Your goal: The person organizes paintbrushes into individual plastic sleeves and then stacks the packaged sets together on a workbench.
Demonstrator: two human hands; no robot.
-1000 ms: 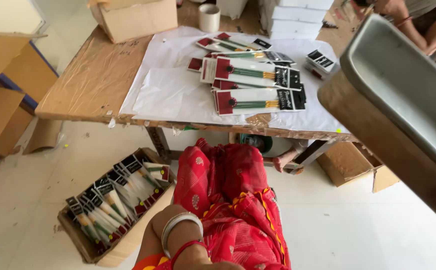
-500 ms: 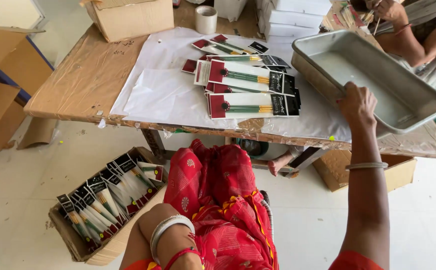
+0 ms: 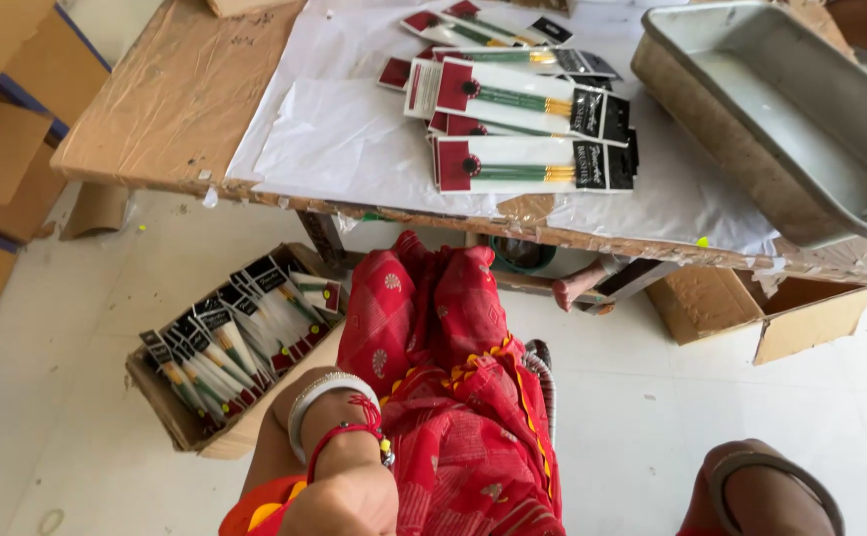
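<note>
A view from above looks down at a seated person in a red patterned garment (image 3: 463, 397), in front of a low wooden worktop (image 3: 170, 109).

The person's left hand (image 3: 339, 501) is at the bottom edge of the view, close to the camera, with silver and red bangles (image 3: 329, 407) on the wrist above it. Only the back of the hand shows, so I cannot tell whether its grip is spread or closed, and nothing is visible in it. The right hand is out of view; only a forearm with a thin bangle (image 3: 771, 486) shows in the bottom right corner.

Nearest the left hand, on the pale floor to the person's left, sits an open cardboard box (image 3: 180, 422) packed with upright flat packets (image 3: 235, 337), each white with a dark end and a green strip.

On the worktop, a white paper sheet (image 3: 344, 139) covers the middle. A loose pile of the same kind of long flat packets (image 3: 528, 129) lies on it, red at one end and black at the other, with green sticks showing through. Just to the right of the pile, a rectangular metal tray (image 3: 751, 169) rests on the worktop, tilted towards the corner, with nothing in it that can be seen.

Under the worktop, another person's bare foot (image 3: 578, 288) shows beside a dark strip. An open brown carton (image 3: 761, 308) stands on the floor to the right. More cardboard boxes (image 3: 6, 129) are stacked at the far left.
</note>
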